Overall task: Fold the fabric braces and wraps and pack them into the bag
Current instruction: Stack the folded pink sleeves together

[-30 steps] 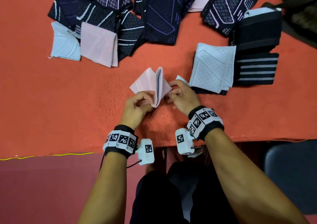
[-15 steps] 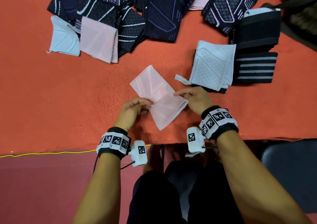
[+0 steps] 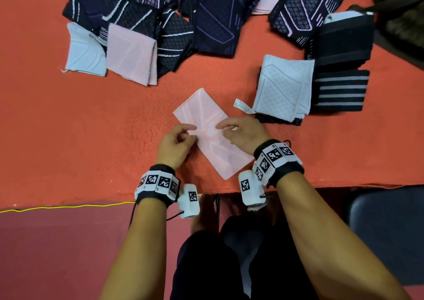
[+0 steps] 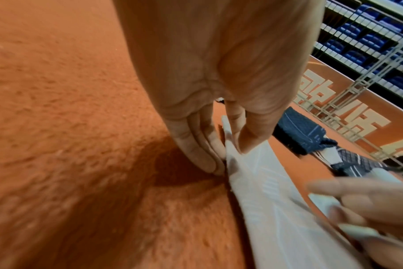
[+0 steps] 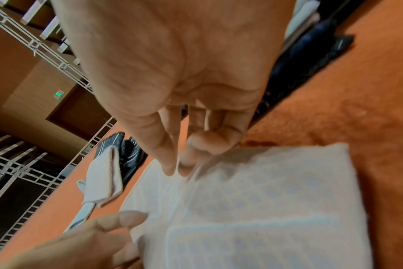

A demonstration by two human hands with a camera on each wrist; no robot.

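Observation:
A pink brace [image 3: 200, 107] [image 4: 265, 200] [image 5: 265, 200] lies flat and slantwise on the orange table cloth [image 3: 68, 139], close to the front edge. My left hand [image 3: 192, 132] [image 4: 228, 151] pinches its left edge, thumb on top and fingers beside and under the fabric. My right hand [image 3: 223, 127] [image 5: 176, 169] is over the brace's right edge near its middle. Its thumb and forefinger meet on the fabric there, blurred in the right wrist view. A dark brown bag [image 3: 403, 15] is partly in view at the far right corner.
Right of the hands stand a folded pale blue brace [image 3: 284, 88], a striped black wrap [image 3: 339, 90] and a black wrap [image 3: 344, 40]. Several dark navy braces [image 3: 213, 17], a pink one [image 3: 133, 54] and a pale blue one [image 3: 85, 51] lie at the back. A dark chair [image 3: 390, 231] is at lower right.
A second ago both hands held the pink brace up, half open. It has since been laid flat, and both hands have moved inward along its edges toward the middle.

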